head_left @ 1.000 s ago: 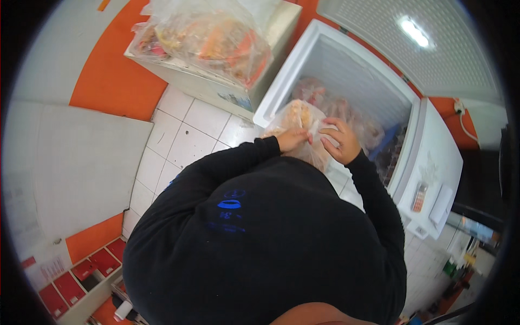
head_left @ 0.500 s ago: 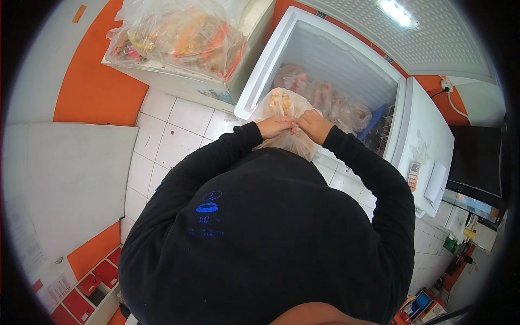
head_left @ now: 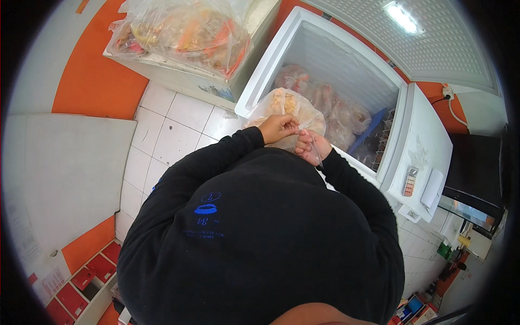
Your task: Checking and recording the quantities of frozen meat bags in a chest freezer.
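A clear plastic bag with pale orange-yellow pieces of food inside is held just in front of me, at the near edge of the open chest freezer. My left hand pinches the bag's gathered top between thumb and fingers. Close beside it on the right, my right hand is curled, knuckles partly turned up, around a twisted end of the bag's thin plastic. The fingertips of the two hands nearly meet. What the pieces in the bag are, I cannot tell exactly.
Several bagged items lie in the freezer beside a blue divider. Its lid is raised. A white cabinet at the far left bears large filled plastic bags. A dark screen stands at right, over tiled floor.
My right hand has turned over and come down toward me, drawing the bag's plastic end with it. My left hand stays near its place, its fingers pinching the top.
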Available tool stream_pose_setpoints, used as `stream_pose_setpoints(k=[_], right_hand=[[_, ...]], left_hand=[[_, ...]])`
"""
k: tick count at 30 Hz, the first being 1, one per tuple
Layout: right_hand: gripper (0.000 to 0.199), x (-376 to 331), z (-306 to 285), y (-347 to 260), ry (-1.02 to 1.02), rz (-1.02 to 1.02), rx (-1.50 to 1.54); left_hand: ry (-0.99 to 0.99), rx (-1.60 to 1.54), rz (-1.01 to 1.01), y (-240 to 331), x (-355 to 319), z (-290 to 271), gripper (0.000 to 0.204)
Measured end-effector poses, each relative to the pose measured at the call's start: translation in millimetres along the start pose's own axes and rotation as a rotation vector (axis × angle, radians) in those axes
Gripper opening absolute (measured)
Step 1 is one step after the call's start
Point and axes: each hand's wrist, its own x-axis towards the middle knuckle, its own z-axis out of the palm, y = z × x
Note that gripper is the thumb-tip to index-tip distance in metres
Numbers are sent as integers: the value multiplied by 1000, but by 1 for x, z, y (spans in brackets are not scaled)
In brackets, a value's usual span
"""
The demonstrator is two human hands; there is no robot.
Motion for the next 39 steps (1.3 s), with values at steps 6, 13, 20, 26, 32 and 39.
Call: stream_pose_setpoints(k=[6, 13, 20, 26, 32, 39], right_hand=[[27, -15, 46, -11, 81, -159, 83], [11, -14, 16, -27, 206, -1084, -1557], [11, -2, 22, -72, -75, -1160, -2216], [13, 10, 7, -54, -122, -1015, -2094], [15, 12, 9, -12, 106, -645, -1524], [27, 34, -11, 39, 164, -431, -539]], left_hand=[[47, -103, -6, -33, 0, 13, 12], [-99, -368, -93, -35, 1, 18, 12], [-242, -143, -168, -42, 17, 1, 18], [-158, 339, 150, -14, 15, -22, 22], [-382, 570, 118, -18, 18, -3, 18], [-63, 460, 174, -3, -5, 8, 16]])
